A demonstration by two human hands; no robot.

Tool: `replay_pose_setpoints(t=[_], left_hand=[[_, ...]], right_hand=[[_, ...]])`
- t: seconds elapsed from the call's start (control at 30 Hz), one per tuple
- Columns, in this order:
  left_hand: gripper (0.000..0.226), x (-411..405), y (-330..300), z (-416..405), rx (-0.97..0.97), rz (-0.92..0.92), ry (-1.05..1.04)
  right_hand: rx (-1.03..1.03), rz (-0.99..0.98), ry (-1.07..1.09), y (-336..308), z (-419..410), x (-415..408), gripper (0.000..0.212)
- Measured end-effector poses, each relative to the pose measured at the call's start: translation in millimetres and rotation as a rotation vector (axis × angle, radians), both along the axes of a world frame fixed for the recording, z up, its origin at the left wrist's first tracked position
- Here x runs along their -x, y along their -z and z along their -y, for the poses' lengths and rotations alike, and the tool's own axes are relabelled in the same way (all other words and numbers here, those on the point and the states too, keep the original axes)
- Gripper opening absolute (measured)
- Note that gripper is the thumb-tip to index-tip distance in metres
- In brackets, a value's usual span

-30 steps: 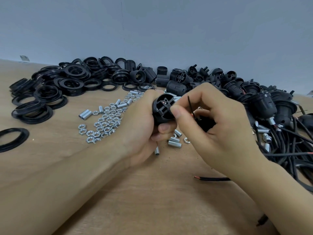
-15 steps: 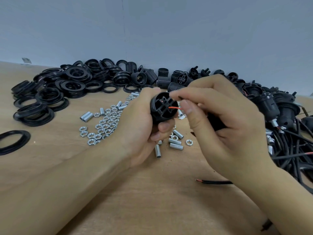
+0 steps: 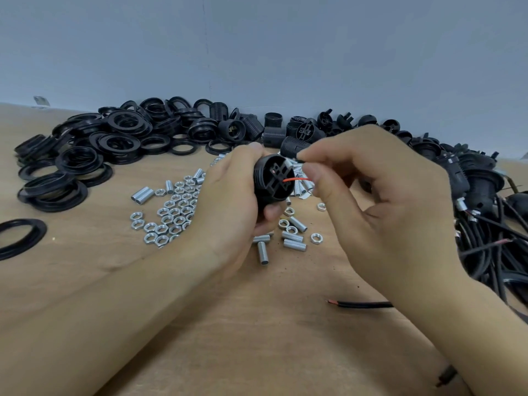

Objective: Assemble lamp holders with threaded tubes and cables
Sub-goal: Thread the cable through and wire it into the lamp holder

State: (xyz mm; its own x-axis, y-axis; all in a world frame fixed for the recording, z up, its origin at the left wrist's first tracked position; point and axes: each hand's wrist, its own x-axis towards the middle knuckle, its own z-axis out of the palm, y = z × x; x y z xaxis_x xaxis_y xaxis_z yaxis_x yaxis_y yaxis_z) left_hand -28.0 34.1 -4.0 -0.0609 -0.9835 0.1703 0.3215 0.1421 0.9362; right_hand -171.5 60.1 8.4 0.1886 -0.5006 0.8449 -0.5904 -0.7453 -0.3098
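Since a second ago your right hand (image 3: 380, 201) has drawn back from the lamp holder (image 3: 273, 181) toward the right, and a thin red wire (image 3: 295, 179) now shows between them where a black strand stood before; half a second ago the wire was already out, and little has shifted since. Your left hand (image 3: 228, 207) has its grip closed round the holder's black body, thumb on top and fingertips curled under, with the ribbed back end turned toward you above the counter (image 3: 257, 324). Your right grip pinches the red wire between thumb and forefinger; the wire's far end reaches the holder's back face, though you cannot tell whether it sits inside a terminal. Below and behind the holder, short threaded tubes (image 3: 294, 238) lie scattered on the counter, and a cluster of hex nuts (image 3: 171, 215) lies just left of your left wrist. Black threaded rings (image 3: 114, 144) are piled at the far left, with one ring (image 3: 20, 238) apart near the edge. Finished holders with black cables (image 3: 485, 224) are heaped at the right, and a loose cable end (image 3: 360, 304) lies under your right forearm.
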Motion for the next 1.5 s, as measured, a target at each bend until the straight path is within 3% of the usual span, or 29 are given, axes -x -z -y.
replay_pose_setpoints(t=[0.1,0.17,0.4,0.73,1.5], left_hand=[[0.031,1.1,0.4,0.5,-0.009,-0.020,-0.008],[0.033,0.3,0.9,1.1,-0.008,-0.026,-0.031],[0.032,-1.5,1.0,2.4,0.006,0.049,-0.106],[0.038,2.6,0.6,0.5,0.088,0.153,-0.242],[0.031,-1.5,4.3,4.8,0.198,0.290,-0.292]], right_hand=[[-0.189,0.205,-0.073,4.5,0.0,-5.3,0.012],[-0.233,0.239,-0.101,7.3,1.3,-8.1,0.011],[0.023,-0.020,0.038,5.6,1.3,-8.4,0.008],[0.067,-0.099,0.097,5.5,1.9,-8.3,0.010],[-0.149,-0.040,0.036,8.2,1.3,-9.8,0.006]])
